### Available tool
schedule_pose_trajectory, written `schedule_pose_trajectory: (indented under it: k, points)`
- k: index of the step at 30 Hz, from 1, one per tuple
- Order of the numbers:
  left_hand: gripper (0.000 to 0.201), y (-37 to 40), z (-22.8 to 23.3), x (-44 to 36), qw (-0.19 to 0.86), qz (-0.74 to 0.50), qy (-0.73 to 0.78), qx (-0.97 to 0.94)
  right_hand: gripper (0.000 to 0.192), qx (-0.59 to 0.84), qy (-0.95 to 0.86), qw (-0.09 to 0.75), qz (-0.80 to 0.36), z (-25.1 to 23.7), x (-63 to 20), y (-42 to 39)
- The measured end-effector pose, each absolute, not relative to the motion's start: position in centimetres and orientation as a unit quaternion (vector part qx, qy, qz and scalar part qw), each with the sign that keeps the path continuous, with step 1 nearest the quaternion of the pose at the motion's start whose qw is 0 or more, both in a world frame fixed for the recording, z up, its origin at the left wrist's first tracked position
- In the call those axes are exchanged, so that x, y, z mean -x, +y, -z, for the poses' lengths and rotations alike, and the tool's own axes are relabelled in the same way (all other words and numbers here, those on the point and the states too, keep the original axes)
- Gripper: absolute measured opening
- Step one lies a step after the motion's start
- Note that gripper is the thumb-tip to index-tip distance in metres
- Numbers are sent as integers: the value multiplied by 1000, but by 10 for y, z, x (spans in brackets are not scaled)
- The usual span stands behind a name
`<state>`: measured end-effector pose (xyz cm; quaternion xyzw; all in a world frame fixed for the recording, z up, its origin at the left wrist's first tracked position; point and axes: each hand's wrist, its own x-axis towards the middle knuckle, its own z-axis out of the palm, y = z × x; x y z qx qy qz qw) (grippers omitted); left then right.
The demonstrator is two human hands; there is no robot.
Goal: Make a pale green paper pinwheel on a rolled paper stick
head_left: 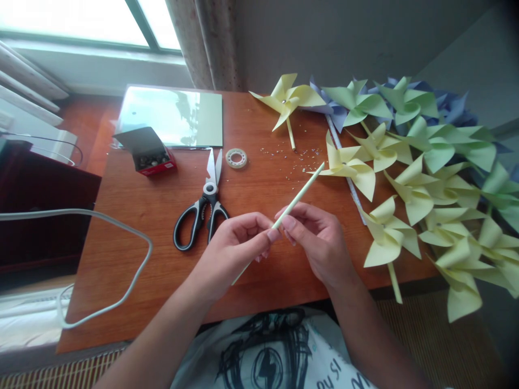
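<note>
A thin, pale green tube (300, 193) is held slantwise above the table (284, 286) by both hands, its far end pointed up and to the right. Near the tube's middle, it is pinched between the thumb and fingers of the left hand (239, 237), and its lower end is seen below that hand. Just beside, the tube is gripped by the thumb and fingers of the right hand (320, 237); how the lower fingers of either hand are set cannot be told. Beyond the left hand, scissors (210, 189) are laid with blades slightly parted, near a roll of tape (236, 165) and an opened red box (160, 168) filled with small pieces. Behind these, a pack of paper (210, 119) is placed. Small scraps (302, 161) are scattered near a lone yellow pinwheel (285, 100). The table's right side is crowded with yellow pinwheels (389, 235), green pinwheels (432, 143) and blue pinwheels (452, 108), by which a pale strip (357, 197) is partly covered. At the left, a white cable (40, 214) is looped over the table's edge.
</note>
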<state>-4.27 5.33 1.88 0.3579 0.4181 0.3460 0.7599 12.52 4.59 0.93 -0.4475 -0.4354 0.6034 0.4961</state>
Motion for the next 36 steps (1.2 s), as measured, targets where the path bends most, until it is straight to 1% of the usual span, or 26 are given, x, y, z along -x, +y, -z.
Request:
schedule_pose_trajectory:
  k: [4,18,29,33,36]
  points:
    - [21,53,-18,44,775,-344,402,-347,11,452,-433,491,-606,-7,-126,45]
    - [26,53,-18,46,814,-329,366,-310,8,446,-412,503,-616,-6,-124,46]
    - [26,54,-20,46,810,-323,380,-309,8,456,-416,500,-608,-8,-123,45]
    - [24,54,-21,46,800,-339,383,-314,10,469,-446,483,-589,-4,-124,49]
    - [23,50,-27,49,791,-367,381,-309,13,494,-543,445,-513,3,-119,54]
